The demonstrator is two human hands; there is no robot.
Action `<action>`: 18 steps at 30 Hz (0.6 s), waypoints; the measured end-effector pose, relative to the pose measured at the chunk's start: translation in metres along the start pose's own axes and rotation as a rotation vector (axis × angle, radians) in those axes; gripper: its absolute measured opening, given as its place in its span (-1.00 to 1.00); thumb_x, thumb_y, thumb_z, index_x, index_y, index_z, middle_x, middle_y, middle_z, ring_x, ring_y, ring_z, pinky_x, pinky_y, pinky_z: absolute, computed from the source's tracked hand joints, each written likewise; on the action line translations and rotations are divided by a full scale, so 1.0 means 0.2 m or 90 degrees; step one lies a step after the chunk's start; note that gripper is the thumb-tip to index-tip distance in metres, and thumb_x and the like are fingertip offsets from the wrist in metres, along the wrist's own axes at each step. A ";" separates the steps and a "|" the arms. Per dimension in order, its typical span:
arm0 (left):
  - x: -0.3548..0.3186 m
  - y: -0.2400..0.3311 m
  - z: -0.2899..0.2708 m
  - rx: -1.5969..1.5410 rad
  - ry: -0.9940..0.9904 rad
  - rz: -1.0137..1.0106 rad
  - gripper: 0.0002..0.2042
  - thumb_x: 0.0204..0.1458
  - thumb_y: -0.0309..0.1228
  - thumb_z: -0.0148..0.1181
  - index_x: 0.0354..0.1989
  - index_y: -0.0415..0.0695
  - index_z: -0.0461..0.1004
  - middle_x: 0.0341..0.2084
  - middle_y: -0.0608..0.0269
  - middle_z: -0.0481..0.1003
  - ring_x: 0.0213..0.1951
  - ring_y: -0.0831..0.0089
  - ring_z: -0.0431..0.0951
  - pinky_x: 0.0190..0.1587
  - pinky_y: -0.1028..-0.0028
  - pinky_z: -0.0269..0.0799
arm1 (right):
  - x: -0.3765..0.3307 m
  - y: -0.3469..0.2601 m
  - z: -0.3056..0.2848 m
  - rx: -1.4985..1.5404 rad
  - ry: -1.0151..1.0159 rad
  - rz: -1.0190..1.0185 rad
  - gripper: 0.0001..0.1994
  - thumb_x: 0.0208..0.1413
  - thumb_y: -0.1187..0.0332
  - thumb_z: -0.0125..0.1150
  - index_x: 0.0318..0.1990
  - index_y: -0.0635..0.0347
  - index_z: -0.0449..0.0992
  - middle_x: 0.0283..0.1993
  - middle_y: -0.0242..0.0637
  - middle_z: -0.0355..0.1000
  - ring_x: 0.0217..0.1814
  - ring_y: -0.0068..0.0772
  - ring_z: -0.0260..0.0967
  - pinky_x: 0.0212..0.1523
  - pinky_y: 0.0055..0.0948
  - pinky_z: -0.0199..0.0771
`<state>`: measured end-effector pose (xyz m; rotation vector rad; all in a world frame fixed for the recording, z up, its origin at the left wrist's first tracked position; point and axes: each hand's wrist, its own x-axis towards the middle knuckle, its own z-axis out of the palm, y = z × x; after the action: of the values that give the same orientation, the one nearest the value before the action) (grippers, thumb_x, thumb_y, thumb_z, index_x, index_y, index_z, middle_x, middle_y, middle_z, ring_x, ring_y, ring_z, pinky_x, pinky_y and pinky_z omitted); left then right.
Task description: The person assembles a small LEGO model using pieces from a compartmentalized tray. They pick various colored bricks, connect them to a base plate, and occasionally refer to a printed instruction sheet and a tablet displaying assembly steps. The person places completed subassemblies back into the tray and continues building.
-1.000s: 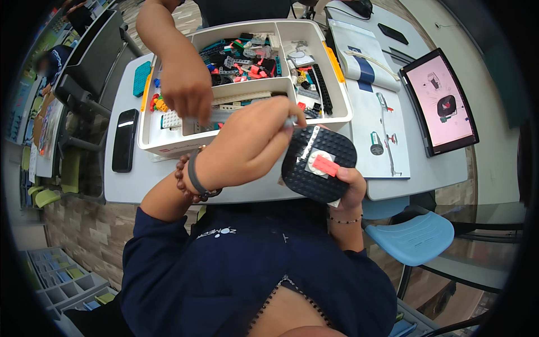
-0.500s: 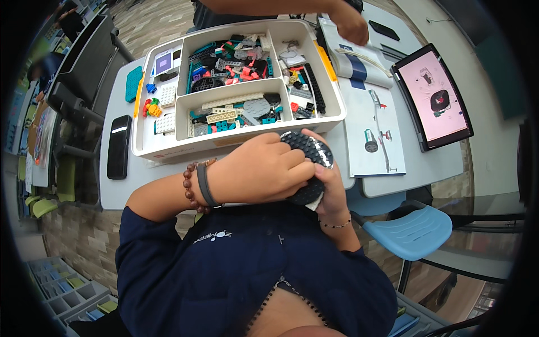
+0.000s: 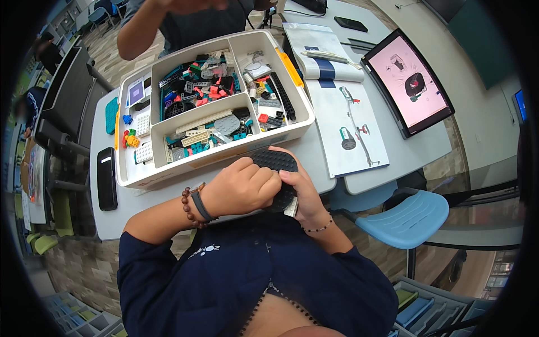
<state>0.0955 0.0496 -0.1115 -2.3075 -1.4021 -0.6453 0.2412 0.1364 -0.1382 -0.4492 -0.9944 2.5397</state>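
Close to my body, at the table's near edge, both hands hold a black round studded plate (image 3: 273, 160), which looks like a building-brick part. My left hand (image 3: 242, 188) is closed, its curled fingers pressing on the studded face and covering part of it. From the other side my right hand (image 3: 304, 191) grips the rim, thumb on top and fingers behind. A small white piece (image 3: 291, 207) shows at the plate's lower edge. Just beyond my hands stands a white sorting tray (image 3: 224, 150) with several compartments of loose building bricks.
Right of the tray lies an open booklet (image 3: 337, 135) with pictures of models. Past it a tablet-like screen (image 3: 412, 84) displays a dark round part. A black phone (image 3: 106, 178) lies at the table's left, another (image 3: 351, 24) at the far right. Across the table is another person's arm (image 3: 137, 33).
The view has shifted, so table and tray appear further left and lower. My hands still hold the plate, at a slightly changed angle. The other person's arm has left the booklet side.
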 end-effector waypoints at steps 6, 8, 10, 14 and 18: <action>0.00 -0.03 0.03 -0.019 -0.022 -0.030 -0.82 -0.27 -0.46 0.18 -0.51 -0.15 0.29 -0.64 0.31 0.28 -0.61 0.40 0.30 -0.46 0.50 0.25 | 0.02 0.02 -0.02 0.018 0.033 0.005 -0.54 0.10 0.37 -0.03 0.18 0.22 0.15 -0.02 -0.22 0.31 -0.01 -0.44 0.33 0.02 -0.45 0.36; 0.00 -0.06 0.01 -0.065 -0.038 -0.051 -0.84 -0.21 -0.48 0.18 -0.46 -0.17 0.33 -0.63 0.25 0.30 -0.60 0.34 0.33 -0.46 0.44 0.27 | 0.03 0.03 -0.02 0.059 0.030 0.026 -0.54 0.10 0.36 -0.04 0.18 0.22 0.15 0.00 -0.21 0.32 0.00 -0.40 0.35 0.03 -0.41 0.37; 0.00 -0.08 0.01 -0.152 -0.029 -0.101 -0.85 -0.16 -0.47 0.17 -0.42 -0.17 0.35 -0.62 0.21 0.31 -0.60 0.27 0.33 -0.45 0.39 0.28 | 0.03 0.06 -0.03 0.118 0.020 0.059 -0.54 0.10 0.36 -0.04 0.18 0.22 0.15 0.01 -0.18 0.33 0.01 -0.36 0.36 0.05 -0.37 0.39; -0.01 -0.08 -0.04 -0.288 0.028 -0.259 -0.89 0.00 -0.45 0.04 -0.31 -0.18 0.38 -0.58 0.10 0.38 -0.54 0.15 0.40 -0.45 0.31 0.31 | 0.00 0.04 0.00 0.196 -0.035 0.069 -0.52 0.11 0.29 -0.05 0.18 0.22 0.15 0.03 -0.13 0.32 0.03 -0.26 0.37 0.06 -0.28 0.42; -0.03 -0.15 -0.16 -0.501 0.117 -0.531 -0.80 0.20 -0.34 -0.16 -0.30 -0.21 0.33 -0.61 0.25 0.38 -0.54 0.48 0.43 -0.44 0.50 0.34 | 0.00 -0.01 0.02 0.132 -0.018 0.013 -0.42 0.05 0.23 -0.07 0.20 0.39 0.12 0.11 0.07 0.27 0.11 -0.12 0.33 0.13 -0.20 0.36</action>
<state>0.0603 0.0414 -0.0870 -1.9362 -2.3001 -1.8719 0.2392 0.1355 -0.1352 -0.3663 -0.7291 2.6388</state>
